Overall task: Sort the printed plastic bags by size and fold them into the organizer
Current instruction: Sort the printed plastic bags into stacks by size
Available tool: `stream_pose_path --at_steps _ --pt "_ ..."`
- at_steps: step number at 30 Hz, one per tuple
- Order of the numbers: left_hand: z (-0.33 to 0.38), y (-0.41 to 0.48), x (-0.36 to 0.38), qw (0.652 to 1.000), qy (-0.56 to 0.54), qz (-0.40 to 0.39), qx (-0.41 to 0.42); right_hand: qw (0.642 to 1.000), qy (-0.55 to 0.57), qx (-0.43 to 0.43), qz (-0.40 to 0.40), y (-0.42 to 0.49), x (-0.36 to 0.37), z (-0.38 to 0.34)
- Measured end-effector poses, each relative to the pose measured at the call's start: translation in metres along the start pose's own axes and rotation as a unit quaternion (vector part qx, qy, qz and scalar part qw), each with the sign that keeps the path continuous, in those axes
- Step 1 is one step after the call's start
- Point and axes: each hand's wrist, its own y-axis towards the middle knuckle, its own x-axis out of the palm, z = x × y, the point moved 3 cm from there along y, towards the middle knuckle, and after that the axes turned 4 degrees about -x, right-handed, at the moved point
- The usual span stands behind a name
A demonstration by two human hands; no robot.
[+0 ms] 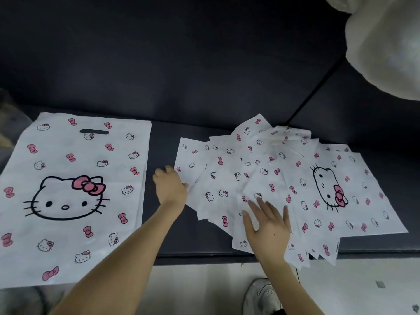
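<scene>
Several small bags [229, 178] (white, printed with pink bows and little cat faces) lie fanned out and overlapping at the centre right of the frame. So many edges cross that their count cannot be told. The fan's lower corners hang past the front edge of the dark table [163, 144]. At the right end of the fan a middle-sized bag [354, 189] with a big cat face lies turned sideways, its left side covered by the small ones.

Well apart, at the left of the frame, a large bag [68, 196] lies flat, handle slot at the top and a big cat face in the middle. Its left edge is cut off by the frame and its lower part overhangs the table's front.

The right hand [268, 223] rests flat on the lower middle of the fan, fingers straight and spread wide. The left hand [170, 189] sits at the fan's left edge with its back to the camera, fingers curled away and blurred — whether it pinches a bag edge cannot be told.

In the upper right corner a white fluffy mass [386, 46] is cut off by the frame and too soft to name. At the bottom, a white shoe [263, 296] stands on the pale floor [204, 287], partly hidden behind the right forearm.
</scene>
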Motion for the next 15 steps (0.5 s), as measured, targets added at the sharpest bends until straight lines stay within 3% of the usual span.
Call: stream_pose_path --at_steps 4,7,12,15 --pt "0.006 0.006 0.002 0.993 -0.107 -0.054 0.002 0.973 -0.036 -0.021 -0.225 -0.003 0.031 0.003" --pt "0.005 0.014 -0.014 0.984 -0.171 -0.049 0.008 0.947 -0.051 0.023 -0.318 -0.008 0.042 0.024" --pt "-0.026 0.013 -0.095 0.948 -0.312 0.053 0.037 0.929 -0.076 0.060 -0.358 0.001 0.031 0.032" --pt "-0.062 0.007 -0.138 0.921 -0.382 0.073 -0.005 0.947 -0.082 0.076 -0.303 0.013 0.024 0.009"
